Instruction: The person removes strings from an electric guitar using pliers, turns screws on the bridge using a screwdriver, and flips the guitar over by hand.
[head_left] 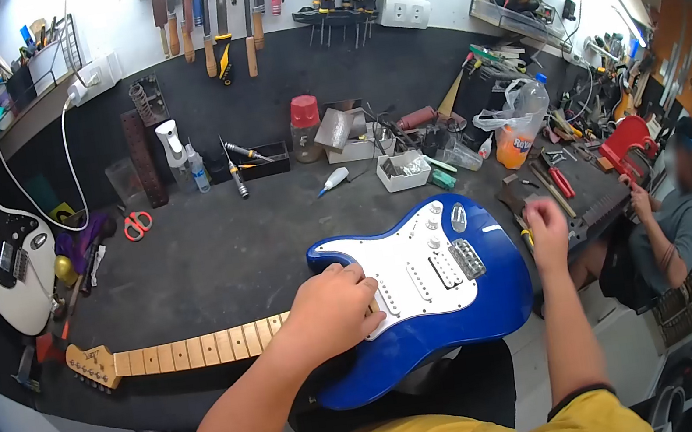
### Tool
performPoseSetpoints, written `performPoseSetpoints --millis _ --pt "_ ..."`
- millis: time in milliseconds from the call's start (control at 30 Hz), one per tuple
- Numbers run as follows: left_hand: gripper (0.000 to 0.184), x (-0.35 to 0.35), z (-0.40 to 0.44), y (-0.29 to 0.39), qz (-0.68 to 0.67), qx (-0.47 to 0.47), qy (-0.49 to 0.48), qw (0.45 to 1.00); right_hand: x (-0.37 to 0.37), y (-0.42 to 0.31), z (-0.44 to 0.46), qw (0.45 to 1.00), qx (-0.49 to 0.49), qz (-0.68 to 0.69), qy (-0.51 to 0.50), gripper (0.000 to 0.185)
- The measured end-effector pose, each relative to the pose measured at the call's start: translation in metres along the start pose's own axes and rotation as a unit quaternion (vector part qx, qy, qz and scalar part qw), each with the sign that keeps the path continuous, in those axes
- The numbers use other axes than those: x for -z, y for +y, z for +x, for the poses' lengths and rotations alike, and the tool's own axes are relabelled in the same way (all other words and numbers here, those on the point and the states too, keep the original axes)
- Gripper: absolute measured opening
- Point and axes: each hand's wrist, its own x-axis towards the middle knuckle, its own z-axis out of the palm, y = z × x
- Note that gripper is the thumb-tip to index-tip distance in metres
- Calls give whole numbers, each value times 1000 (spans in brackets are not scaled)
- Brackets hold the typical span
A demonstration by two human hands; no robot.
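Two electric guitars: one blue guitar [444, 347] near, one white guitar [36, 267] at the left. The blue one carries three knobs [432, 224] and three pickups [443, 271] (the rightmost is wider than the other two). Farther back are one pair of orange-handled scissors [137, 226], one white-topped spray bottle [177, 160], one red-lidded jar [306, 126] and one blue-capped bottle [516, 145]. Two wall racks [520, 16] hang far left and far right; one other person [675, 216] is at the right.
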Motion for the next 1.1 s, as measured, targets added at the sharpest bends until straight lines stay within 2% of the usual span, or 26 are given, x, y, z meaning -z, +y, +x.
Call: performPoseSetpoints --millis 133,167,300,433,500,567,600,700,800,900,1100 --pt "42 -4 -2 -5 8 -9 7 1000 -73 -94 103 981 136 -31 -132 13" --pt "42 -6 -3 -8 7 -14 14 1000 -95 -111 127 972 152 -21 -175 13" --pt "40 -8 -2 -15 -15 -26 33 999 -187 -142 227 957 151 -68 -238 19" --pt "39 -14 -2 -23 -32 -34 50 998 -265 -179 300 947 195 -170 -191 29" --pt "38 -16 0 -24 -46 -41 63 996 -304 -172 352 919 297 -237 -104 32" --pt "37 -17 -2 -27 -55 -45 70 995 -325 -189 376 932 264 -228 -98 31" --pt "37 -18 -4 -27 -63 -44 58 995 -330 -190 390 960 213 -137 -120 31" --pt "35 -14 -1 -30 -68 -40 58 995 -338 -217 399 969 140 -178 -96 31" --pt "33 -20 -4 -30 -78 -43 77 993 -345 -227 400 955 196 -210 -69 32" --pt "33 -23 -6 -32 -99 -41 87 990 -362 -230 394 956 252 -121 -89 32" --pt "33 -23 -7 -32 -101 -32 71 992 -382 -286 368 942 279 -141 -119 32"
